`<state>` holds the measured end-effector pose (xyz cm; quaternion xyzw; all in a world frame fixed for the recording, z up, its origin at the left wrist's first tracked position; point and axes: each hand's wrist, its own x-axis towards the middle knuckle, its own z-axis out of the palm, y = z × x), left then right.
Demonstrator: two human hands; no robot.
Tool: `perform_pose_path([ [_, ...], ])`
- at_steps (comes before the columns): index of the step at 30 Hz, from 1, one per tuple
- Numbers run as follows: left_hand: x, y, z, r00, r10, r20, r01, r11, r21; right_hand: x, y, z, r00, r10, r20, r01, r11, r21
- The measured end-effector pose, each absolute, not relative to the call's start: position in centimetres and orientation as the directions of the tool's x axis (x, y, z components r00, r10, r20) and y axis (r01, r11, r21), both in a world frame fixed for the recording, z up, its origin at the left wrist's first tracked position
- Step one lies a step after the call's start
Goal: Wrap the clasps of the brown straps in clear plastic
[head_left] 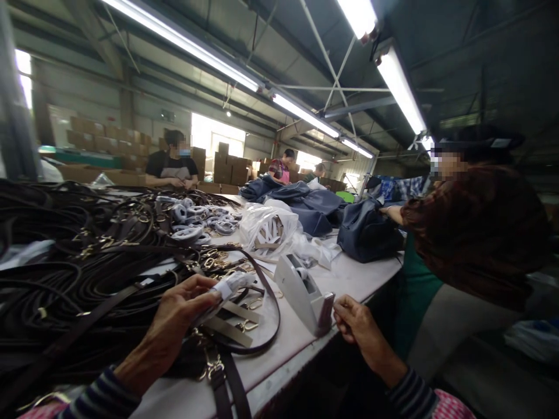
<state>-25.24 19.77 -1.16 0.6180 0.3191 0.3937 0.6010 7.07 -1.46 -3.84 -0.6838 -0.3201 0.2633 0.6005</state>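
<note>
My left hand (183,314) grips a strap end wrapped in white foam sheet (231,285), held just above the white table (279,355). Under it lie a looped dark brown leather strap (266,320) and several flat tan strips with brass clasps (236,314). My right hand (358,326) is curled, with its fingers closed, beside the front table edge. It is close to a grey tape dispenser (303,294) but apart from it. Nothing shows in that hand's fingers. A large heap of dark leather straps with brass fittings (82,279) fills the table's left side.
Foam-wrapped rings (192,218) lie piled farther along the table, next to a clear plastic bag (268,230) and navy bags (367,230). A co-worker in a brown top (476,233) stands at the right. Several other people and stacked cardboard boxes (227,166) are behind.
</note>
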Motion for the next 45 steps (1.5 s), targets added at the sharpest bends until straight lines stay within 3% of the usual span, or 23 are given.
perform_pose_path([
  [3, -25.1, 19.0, -0.2, 0.47, 0.87, 0.149, -0.182, -0.07, 0.981, 8.7, -2.0, -5.0, 0.643, 0.758, 0.106, 0.396, -0.211, -0.894],
  [5, -25.0, 18.7, 0.5, 0.442, 0.877, 0.188, -0.213, -0.1, 0.972, 9.3, -2.6, -5.5, 0.625, 0.775, 0.095, 0.452, -0.26, -0.853],
  [8, -24.9, 18.1, 1.1, 0.403, 0.887, 0.226, -0.207, -0.152, 0.966, 7.4, -2.6, -4.4, 0.613, 0.789, 0.04, 0.336, -0.214, -0.917],
  [12, -24.7, 16.8, 1.4, 0.386, 0.876, 0.289, -0.18, -0.236, 0.955, -0.6, 0.6, -1.2, 0.495, 0.864, 0.093, 0.114, 0.042, -0.993],
  [17, -24.5, 16.4, 1.2, 0.358, 0.861, 0.362, -0.094, -0.352, 0.931, -9.8, 6.8, 0.1, 0.305, 0.949, 0.074, -0.228, 0.148, -0.962],
  [25, -24.3, 16.5, 1.0, 0.368, 0.848, 0.382, -0.068, -0.385, 0.92, -11.1, 9.6, -1.0, 0.335, 0.94, 0.071, -0.255, 0.163, -0.953],
  [29, -24.1, 16.2, 0.8, 0.383, 0.861, 0.334, -0.197, -0.277, 0.94, -10.8, 10.2, -1.7, 0.313, 0.946, 0.083, -0.248, 0.166, -0.954],
  [36, -23.7, 16.5, 0.3, 0.506, 0.859, 0.077, -0.403, 0.157, 0.902, -11.6, 11.9, -3.0, 0.406, 0.903, 0.142, -0.288, 0.274, -0.918],
  [40, -23.8, 16.7, 0.6, 0.503, 0.864, 0.03, -0.423, 0.216, 0.88, -11.8, 12.5, -3.0, 0.4, 0.893, 0.207, -0.234, 0.318, -0.919],
  [45, -24.1, 16.3, 1.1, 0.512, 0.859, -0.026, -0.404, 0.267, 0.875, -11.3, 12.2, -3.0, 0.314, 0.931, 0.188, -0.177, 0.252, -0.952],
])
